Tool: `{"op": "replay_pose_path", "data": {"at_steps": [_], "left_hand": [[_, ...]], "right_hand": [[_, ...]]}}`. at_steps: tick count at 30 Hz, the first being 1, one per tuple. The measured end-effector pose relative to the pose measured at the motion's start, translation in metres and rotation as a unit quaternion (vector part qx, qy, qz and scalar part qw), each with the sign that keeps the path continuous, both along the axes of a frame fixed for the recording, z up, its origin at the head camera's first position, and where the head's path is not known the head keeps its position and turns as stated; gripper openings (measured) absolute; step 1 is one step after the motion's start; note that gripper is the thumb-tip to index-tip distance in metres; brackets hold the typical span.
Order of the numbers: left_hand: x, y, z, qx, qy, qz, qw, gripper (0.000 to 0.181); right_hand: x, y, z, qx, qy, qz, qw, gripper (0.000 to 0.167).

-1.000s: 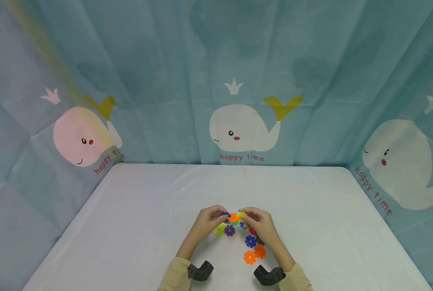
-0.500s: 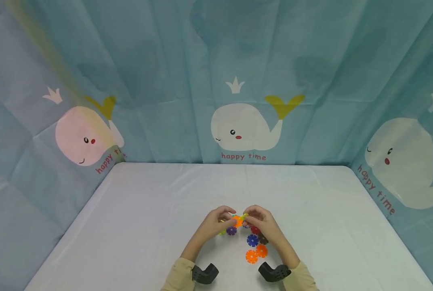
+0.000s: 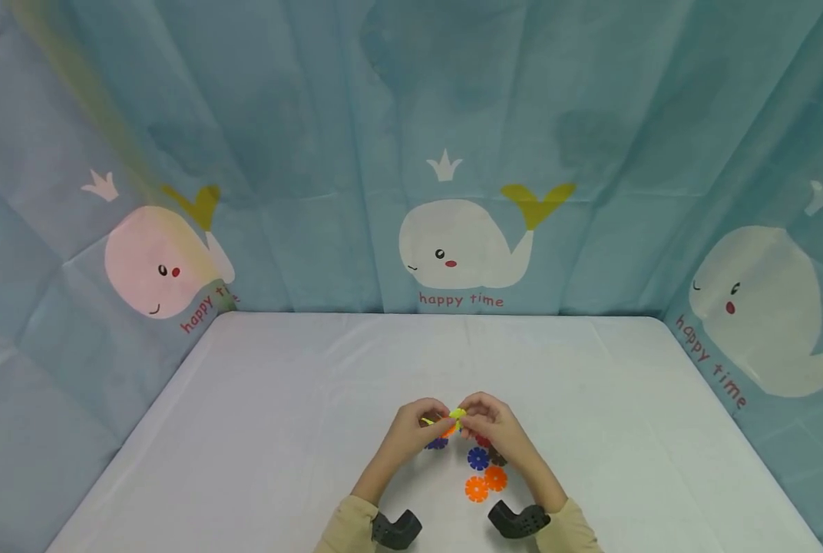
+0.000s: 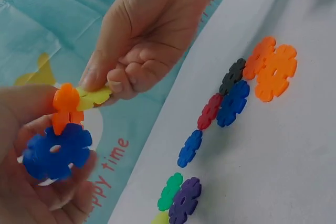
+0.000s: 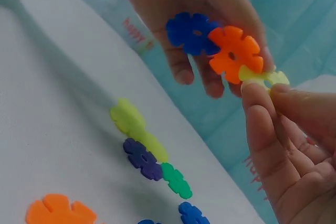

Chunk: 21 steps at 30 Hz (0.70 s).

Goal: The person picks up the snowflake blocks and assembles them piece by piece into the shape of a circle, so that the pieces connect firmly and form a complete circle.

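Held above bench (image 3: 280,415), well short of far edge.
Pinching orange disc (image 5: 245,51) in left hand (image 3: 414,426), yellow disc (image 4: 95,98) in right hand (image 3: 497,426).

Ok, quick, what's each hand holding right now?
Left hand: holding an orange flower with a blue flower attached.
Right hand: pinching a yellow flower.

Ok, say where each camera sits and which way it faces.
Head: on the head, facing forward and down at the table; left hand, right hand and sleeves show.
Left wrist: on that wrist, facing its hand's work; both hands show.
Right wrist: on that wrist, facing its hand's work; both hands show.
Shared: both wrist views show the held blue disc, orange disc and yellow disc.
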State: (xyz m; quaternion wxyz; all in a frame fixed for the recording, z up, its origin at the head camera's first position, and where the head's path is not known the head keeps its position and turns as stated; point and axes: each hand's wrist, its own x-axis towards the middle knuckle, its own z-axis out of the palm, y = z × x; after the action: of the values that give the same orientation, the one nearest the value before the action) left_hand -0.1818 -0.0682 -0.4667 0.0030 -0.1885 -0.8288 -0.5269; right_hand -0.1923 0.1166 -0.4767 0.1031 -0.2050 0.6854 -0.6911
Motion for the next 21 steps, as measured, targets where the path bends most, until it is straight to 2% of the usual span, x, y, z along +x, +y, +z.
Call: {"op": "replay_pose_path", "data": {"at_steps": [4, 7, 8, 10, 14, 16, 19, 21], "left_hand": [[-0.001, -0.001, -0.002, -0.03, 0.061, 0.02, 0.9975, 0.008], [-0.002, -0.002, -0.004, -0.03, 0.064, 0.029, 0.9971, 0.008], [-0.003, -0.002, -0.005, -0.029, 0.056, 0.032, 0.9975, 0.009], [-0.003, -0.002, -0.006, -0.027, 0.035, 0.037, 0.9983, 0.011], [-0.006, -0.003, -0.008, -0.014, -0.003, 0.053, 0.9985, 0.014], [-0.007, -0.004, -0.009, -0.002, -0.013, 0.064, 0.9979, 0.014], [-0.009, -0.005, -0.011, 0.015, -0.025, 0.076, 0.9967, 0.013], [-0.009, -0.004, -0.011, 0.019, -0.032, 0.077, 0.9963, 0.014]], "right_hand": [[-0.001, 0.0, 0.001, 0.03, 0.001, -0.007, 0.9995, 0.019], [-0.004, 0.006, 0.001, 0.108, 0.033, -0.042, 0.9927, 0.021], [-0.003, 0.008, 0.002, 0.146, 0.044, -0.054, 0.9868, 0.02], [-0.001, 0.01, 0.005, 0.232, 0.063, -0.058, 0.969, 0.016], [0.005, 0.006, 0.007, 0.356, 0.072, -0.022, 0.9315, 0.019], [0.008, 0.001, 0.006, 0.4, 0.074, -0.011, 0.9132, 0.022], [0.011, -0.006, 0.003, 0.454, 0.077, -0.017, 0.8874, 0.024], [0.013, -0.009, 0.002, 0.474, 0.073, -0.026, 0.877, 0.023]]}}
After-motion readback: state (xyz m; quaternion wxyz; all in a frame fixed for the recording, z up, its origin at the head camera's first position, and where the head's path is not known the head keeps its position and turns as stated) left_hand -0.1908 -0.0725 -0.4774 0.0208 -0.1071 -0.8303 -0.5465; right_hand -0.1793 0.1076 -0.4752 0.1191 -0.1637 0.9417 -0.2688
